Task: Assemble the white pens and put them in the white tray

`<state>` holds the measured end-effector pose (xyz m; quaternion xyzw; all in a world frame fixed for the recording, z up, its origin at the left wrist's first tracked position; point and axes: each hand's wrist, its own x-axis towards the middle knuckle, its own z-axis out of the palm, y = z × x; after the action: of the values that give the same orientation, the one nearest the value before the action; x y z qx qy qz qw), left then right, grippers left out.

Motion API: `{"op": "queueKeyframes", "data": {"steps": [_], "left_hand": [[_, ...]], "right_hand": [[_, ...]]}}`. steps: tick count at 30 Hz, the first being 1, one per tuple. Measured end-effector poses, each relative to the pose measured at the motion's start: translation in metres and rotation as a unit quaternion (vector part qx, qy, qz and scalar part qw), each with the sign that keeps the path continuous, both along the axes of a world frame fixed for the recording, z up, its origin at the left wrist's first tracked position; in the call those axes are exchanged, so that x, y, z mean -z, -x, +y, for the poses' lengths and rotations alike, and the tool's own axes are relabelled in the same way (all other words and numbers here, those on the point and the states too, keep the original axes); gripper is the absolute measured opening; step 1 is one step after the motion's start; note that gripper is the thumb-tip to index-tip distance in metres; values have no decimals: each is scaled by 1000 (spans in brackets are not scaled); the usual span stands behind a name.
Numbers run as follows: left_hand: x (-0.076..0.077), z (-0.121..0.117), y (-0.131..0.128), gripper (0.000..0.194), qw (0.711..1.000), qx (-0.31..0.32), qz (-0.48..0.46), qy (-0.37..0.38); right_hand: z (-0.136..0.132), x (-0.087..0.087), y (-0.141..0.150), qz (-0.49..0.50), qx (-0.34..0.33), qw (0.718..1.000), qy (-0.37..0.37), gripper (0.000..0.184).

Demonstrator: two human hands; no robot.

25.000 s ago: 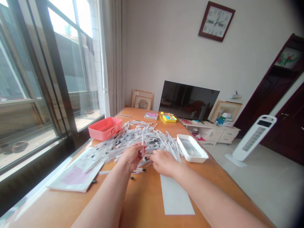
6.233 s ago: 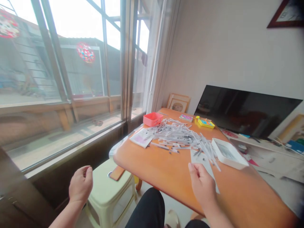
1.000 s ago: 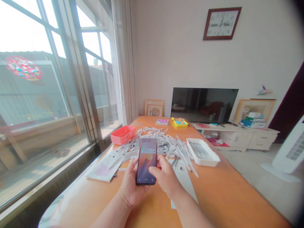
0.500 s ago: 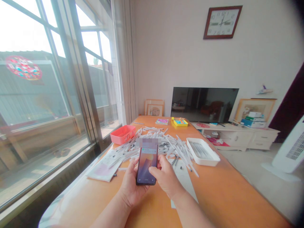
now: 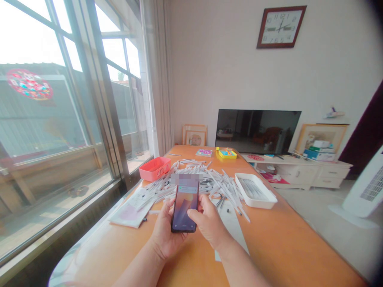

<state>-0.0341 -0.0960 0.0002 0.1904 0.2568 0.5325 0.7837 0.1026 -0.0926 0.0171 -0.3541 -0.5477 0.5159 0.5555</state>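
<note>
A dark smartphone [image 5: 184, 207] with a lit screen is upright above the near part of the orange table [image 5: 284, 247]. My left hand [image 5: 165, 229] cups it from below and behind, fingers wrapped round its left edge. My right hand [image 5: 209, 223] grips its right edge, the thumb resting on the lower screen. Behind the phone lies a big heap of white pens [image 5: 209, 181] spread across the table.
A pink basket [image 5: 154, 169] sits at the heap's left, a white tray [image 5: 255, 191] at its right. A paper sheet [image 5: 131, 205] lies left of my hands, a white strip [image 5: 231, 227] under my right wrist. Yellow box [image 5: 227, 153] and booklet [image 5: 204, 152] at the far end.
Long ago my hands were in the pen heap, then off the table. Over the last second both hands hold the phone almost still; nothing else has moved.
</note>
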Motion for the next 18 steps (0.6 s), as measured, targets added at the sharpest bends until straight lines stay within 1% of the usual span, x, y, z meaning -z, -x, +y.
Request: {"op": "queueKeyframes", "data": {"steps": [6, 9, 11, 15, 18], "left_hand": [[1, 1, 0, 50, 1000, -10, 4, 13], [0, 1, -1, 44, 1000, -14, 6, 17], [-1, -1, -1, 42, 1000, -6, 0, 13], [-6, -3, -2, 43, 1000, 19, -13, 2], [-6, -2, -2, 46, 1000, 23, -13, -1]], "right_hand": [[2, 1, 1, -1, 20, 1000, 8, 24], [6, 4, -1, 9, 22, 1000, 12, 17], [8, 6, -2, 13, 25, 999, 19, 13], [10, 11, -5, 13, 36, 999, 18, 31], [13, 17, -4, 16, 37, 999, 16, 36]]}}
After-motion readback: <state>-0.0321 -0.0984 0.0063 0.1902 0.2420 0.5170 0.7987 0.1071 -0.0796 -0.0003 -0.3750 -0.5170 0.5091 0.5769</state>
